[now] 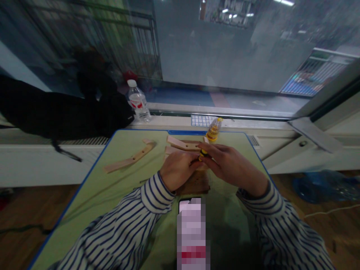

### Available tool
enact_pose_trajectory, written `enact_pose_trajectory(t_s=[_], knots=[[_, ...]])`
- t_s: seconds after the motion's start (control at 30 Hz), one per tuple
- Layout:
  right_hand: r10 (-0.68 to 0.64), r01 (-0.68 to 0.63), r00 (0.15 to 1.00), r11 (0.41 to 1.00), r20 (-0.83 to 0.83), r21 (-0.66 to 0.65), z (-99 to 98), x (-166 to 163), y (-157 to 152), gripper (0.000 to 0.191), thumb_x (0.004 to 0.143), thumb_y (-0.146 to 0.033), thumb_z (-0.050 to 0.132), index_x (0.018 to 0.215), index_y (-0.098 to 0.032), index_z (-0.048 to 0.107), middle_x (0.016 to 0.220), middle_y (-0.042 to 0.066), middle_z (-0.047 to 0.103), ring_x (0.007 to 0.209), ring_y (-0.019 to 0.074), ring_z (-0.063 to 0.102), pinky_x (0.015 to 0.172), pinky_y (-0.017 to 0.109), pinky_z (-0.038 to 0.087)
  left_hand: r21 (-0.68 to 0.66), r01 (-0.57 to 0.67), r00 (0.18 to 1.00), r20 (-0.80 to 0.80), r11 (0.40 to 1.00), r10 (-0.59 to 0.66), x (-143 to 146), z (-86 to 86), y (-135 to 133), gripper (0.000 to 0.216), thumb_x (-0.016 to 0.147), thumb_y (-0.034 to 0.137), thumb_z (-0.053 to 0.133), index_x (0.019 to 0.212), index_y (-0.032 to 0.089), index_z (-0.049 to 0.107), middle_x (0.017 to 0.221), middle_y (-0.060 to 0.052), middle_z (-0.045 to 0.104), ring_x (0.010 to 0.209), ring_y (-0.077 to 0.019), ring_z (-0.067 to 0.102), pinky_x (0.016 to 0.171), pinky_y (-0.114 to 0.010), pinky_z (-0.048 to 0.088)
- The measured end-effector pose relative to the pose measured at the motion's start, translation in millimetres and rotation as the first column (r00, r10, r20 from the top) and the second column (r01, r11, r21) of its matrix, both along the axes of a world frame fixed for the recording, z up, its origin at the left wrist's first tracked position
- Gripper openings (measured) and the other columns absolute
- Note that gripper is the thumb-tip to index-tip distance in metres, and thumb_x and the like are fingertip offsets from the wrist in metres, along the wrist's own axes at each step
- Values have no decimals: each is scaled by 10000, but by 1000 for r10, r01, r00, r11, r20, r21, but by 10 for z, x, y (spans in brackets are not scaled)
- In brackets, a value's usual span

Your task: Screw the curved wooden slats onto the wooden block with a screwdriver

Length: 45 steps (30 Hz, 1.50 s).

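Note:
My right hand (229,165) is closed, pinching a small yellow-and-black tool (203,153) whose working end is hidden. Close against it, my left hand (177,170) has its fingers curled together over pale wooden pieces (180,143); what they grip is hidden behind the back of the hand. The wooden pieces have small round holes and lie beneath and beyond both hands. Under the wrists a brown wooden block (197,183) is partly visible. To the left, a separate bent wooden piece (137,155) with holes lies on the table.
A clear-and-yellow bottle (213,130) stands at the far edge of the green table (112,206). A phone (184,204) lies in front of me. On the window ledge are a water bottle (139,103) and a dark cloth item (70,112). The window pane is behind.

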State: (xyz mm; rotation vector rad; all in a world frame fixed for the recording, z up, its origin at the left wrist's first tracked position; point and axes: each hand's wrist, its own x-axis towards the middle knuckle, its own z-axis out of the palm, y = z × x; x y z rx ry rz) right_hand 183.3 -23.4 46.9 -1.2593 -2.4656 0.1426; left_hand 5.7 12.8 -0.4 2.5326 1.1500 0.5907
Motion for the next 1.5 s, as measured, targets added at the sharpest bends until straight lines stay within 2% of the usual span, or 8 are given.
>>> enact_pose_trajectory(t_s=[0.3,0.63,0.73,0.9,1.03,1.17,1.33,1.5], knots=[[-16,16,1000,1000,11,-1,-10,-11,1,339,953,-257,449,1253,-113,507,1139,173,666,998,256,648,824,403,517,34,39,997,64,999,-41,-8,-4,-2,229,914,315,512,1038,247,692,937,-19,731,870,-197,662,790,-310,470],[15,-14,999,999,-33,41,-44,-1,20,312,933,-219,483,1231,-138,520,1127,140,678,996,233,652,835,393,527,-17,8,1000,-15,1000,-9,14,5,9,219,900,338,522,968,222,695,965,-26,728,882,-216,668,770,-315,483],[16,-6,996,994,-92,108,-45,33,-9,296,922,-242,516,1205,-160,538,1132,113,681,1001,212,653,861,369,524,18,29,999,17,999,-29,-39,90,-19,261,876,335,559,1101,241,652,1069,-15,711,956,-212,660,808,-310,494],[-56,122,963,963,-264,239,-50,217,-228,296,906,-246,541,1193,-175,518,1113,96,685,1004,179,652,863,330,529,175,-190,974,156,966,163,-337,235,-163,409,881,449,523,1180,188,623,1112,-63,698,988,-223,651,881,-349,495],[-194,315,900,908,-390,276,-300,503,-482,299,853,-235,615,1144,-215,551,1079,78,698,930,178,674,810,320,549,123,-357,912,259,926,318,-675,136,-331,333,869,459,535,1033,207,679,901,-18,732,770,-159,669,742,-270,517],[-366,507,802,835,-473,214,-737,723,-630,304,844,-277,631,1126,-212,538,1071,94,697,897,194,679,743,332,568,-58,-432,872,228,900,434,-883,-169,-466,313,854,478,546,890,199,683,751,7,702,638,-130,630,598,-229,485],[-408,510,815,842,-412,174,-1155,711,-644,249,875,-306,574,1099,-200,540,990,93,710,784,184,690,687,333,580,-260,-384,894,135,886,427,-845,-466,-528,381,852,525,517,1019,198,620,795,-1,698,695,-154,649,646,-266,503],[-407,450,868,886,-285,107,-1288,622,-663,224,909,-295,502,1107,-194,536,991,94,704,800,180,692,705,321,582,-324,-361,911,80,874,405,-781,-614,-561,466,829,535,531,1110,163,546,818,-37,700,696,-185,661,651,-316,521]])
